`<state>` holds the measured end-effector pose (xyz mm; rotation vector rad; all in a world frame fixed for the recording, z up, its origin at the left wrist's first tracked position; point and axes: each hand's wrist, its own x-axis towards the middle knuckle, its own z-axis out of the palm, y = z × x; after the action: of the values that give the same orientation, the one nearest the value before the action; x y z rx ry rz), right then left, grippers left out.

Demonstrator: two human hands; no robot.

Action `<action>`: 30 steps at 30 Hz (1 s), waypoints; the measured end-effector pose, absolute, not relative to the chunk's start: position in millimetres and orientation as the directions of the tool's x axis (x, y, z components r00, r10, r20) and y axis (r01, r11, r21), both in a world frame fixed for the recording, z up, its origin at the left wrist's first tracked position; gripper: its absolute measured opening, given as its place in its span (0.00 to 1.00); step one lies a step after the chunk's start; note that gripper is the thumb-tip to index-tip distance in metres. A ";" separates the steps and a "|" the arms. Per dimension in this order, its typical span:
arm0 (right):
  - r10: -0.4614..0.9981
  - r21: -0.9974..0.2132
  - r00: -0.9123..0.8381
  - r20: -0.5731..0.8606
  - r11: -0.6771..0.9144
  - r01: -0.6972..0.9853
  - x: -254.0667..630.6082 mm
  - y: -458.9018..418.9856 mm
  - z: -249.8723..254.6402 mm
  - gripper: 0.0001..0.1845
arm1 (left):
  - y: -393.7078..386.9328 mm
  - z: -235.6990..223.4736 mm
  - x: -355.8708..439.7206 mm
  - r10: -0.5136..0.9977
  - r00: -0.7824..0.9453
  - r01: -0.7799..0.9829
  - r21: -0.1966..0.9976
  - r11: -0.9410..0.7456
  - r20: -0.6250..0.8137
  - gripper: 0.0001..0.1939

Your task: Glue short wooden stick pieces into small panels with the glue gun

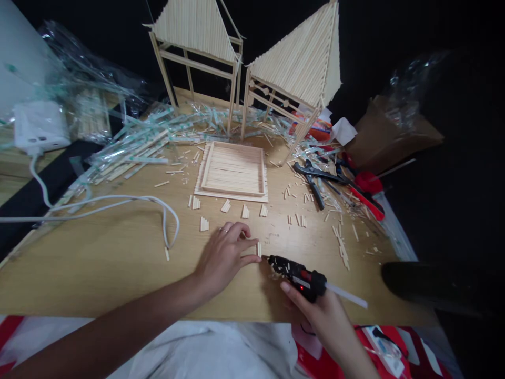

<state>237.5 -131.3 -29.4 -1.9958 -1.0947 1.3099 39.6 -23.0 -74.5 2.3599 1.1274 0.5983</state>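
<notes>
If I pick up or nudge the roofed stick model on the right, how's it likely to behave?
The roofed stick model is probably light for its size, being thinly built with open sides. It looks fragile, given its slender legs. A high nudge might tip it, with the broad roof sitting on top.

Softly lit tabletop (138,273), near-black backdrop (379,31), faint shadow below glue gun (302,276), blurred, stretched edges

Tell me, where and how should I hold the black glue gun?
Probably best by the rear underside of the glue gun, coming from the near side, as the right hand does. The slim nozzle, perhaps hot, points left toward the little sticks, and the glue stick pokes out behind: keep clear of both.
</notes>
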 end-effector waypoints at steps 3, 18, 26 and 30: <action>0.832 -0.756 0.219 -0.510 -0.555 0.347 236.2 -129.4 -28.2 0.19 | -23.2 -74.1 39.6 0.799 0.572 0.604 0.565 -0.563 0.185 0.17; 0.841 -0.757 0.248 -0.481 -0.541 0.366 235.0 -114.1 -29.1 0.21 | -23.0 -74.1 39.4 0.797 0.571 0.600 0.563 -0.568 0.197 0.16; 0.824 -0.739 0.243 -0.512 -0.567 0.365 235.2 -120.9 -24.2 0.21 | -23.5 -73.5 39.3 0.798 0.570 0.601 0.564 -0.567 0.196 0.16; 0.819 -0.749 0.240 -0.521 -0.573 0.333 236.2 -127.6 -25.9 0.20 | -23.7 -72.5 39.5 0.800 0.570 0.603 0.566 -0.563 0.189 0.16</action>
<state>236.2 -127.6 -25.9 -2.0268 -1.0502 1.3060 39.5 -23.7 -72.5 2.3618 1.1284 0.6017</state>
